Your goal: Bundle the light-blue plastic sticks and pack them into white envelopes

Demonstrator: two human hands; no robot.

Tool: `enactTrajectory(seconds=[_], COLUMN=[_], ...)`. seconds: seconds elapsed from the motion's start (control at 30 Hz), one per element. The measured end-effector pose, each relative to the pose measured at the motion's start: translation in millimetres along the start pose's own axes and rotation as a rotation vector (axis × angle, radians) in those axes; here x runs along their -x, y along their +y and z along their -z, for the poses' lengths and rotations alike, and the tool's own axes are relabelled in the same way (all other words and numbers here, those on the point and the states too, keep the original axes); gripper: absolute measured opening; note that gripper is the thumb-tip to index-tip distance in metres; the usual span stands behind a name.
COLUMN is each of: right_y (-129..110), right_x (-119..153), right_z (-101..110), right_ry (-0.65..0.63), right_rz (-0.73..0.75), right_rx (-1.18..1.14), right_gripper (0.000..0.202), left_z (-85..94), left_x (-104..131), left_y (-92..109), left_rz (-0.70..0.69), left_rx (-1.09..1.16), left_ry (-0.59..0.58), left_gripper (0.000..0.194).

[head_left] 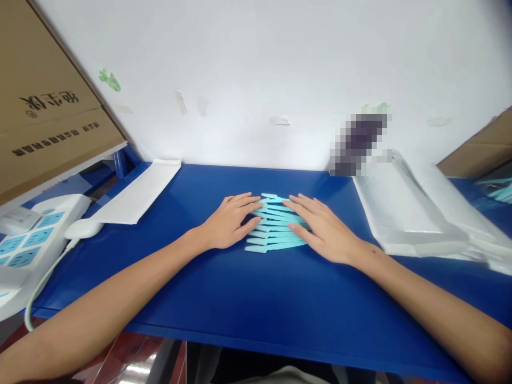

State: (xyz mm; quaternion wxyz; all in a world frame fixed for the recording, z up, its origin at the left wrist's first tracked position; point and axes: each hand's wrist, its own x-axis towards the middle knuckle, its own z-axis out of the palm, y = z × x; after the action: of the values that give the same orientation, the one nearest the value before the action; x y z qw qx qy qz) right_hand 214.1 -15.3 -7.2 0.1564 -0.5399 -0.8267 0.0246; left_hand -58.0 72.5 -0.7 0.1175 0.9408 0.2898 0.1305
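Observation:
Several light-teal eyebrow razors point(276, 229) lie side by side on the blue table, fanned out a little. My left hand point(232, 220) rests flat at their left ends, its fingertips touching the upper ones. On the other side, my right hand point(320, 224) lies over their right ends with its fingers stretched out, hiding those ends. Neither hand is closed around a razor.
To the left are a white power strip point(52, 210) with a plugged-in white adapter point(84, 229), a white sheet or envelope point(140, 192) and a cardboard box point(60, 106). Clear plastic bags point(416, 213) lie to the right. A white wall point(240, 80) rises behind the blue table point(240, 298).

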Motion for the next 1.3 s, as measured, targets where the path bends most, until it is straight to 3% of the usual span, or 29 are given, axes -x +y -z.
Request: enactTrajectory(seconds=[0.17,0.33,0.5,0.57,0.67,0.9,1.1,1.23,1.3], right_y=[-2.0,-5.6,-7.8,-9.5,-13.5,-34.9,-41.2,-36.0,-40.0], right_x=[-1.3,2.4,6.9,8.3,9.1,8.3,4.3,-1.4,-3.6], right_z=[3.9,8.4,11.1,11.5,11.9,14.8,14.8,22.1,23.8], right_ry=[0.061,-0.167,-0.214,-0.198,-0.157,-0.095,-0.082,-0.229,-0.314], right_rz=[0.044,0.026,0.073,0.091,0.125,0.18,0.062,-0.071,-0.124], right_rx=[0.0,0.008,-0.038,-0.042,-0.037,0.064,0.027,-0.163,-0.152], right_gripper=[0.054,0.082,0.083,0.076,0.064,0.051,0.05,0.043,0.031], left_z=[1.8,9.7,17.0,16.4,13.3,6.0,2.8,-3.1,-7.2], left_x=[-0.3,0.7,3.5,4.9,6.3,3.1,2.1,0.8,-0.2], left_y=[0.4,-0.4,0.2,1.3,3.5,11.6,17.4,27.3,33.9], left_rz=[-0.038,-0.074,-0.135,-0.139,-0.114,-0.155,-0.106,-0.077,-0.095], left_rx=[0.029,0.141,0.122,0.098,0.083,0.035,0.126,0.158,0.177], left_ry=[-0.029,-0.084,-0.158,-0.184,-0.195,-0.107,-0.11,-0.099,-0.1], left_gripper=[0.053,0.064,0.114,0.125,0.115,0.059,0.051,0.037,0.029])
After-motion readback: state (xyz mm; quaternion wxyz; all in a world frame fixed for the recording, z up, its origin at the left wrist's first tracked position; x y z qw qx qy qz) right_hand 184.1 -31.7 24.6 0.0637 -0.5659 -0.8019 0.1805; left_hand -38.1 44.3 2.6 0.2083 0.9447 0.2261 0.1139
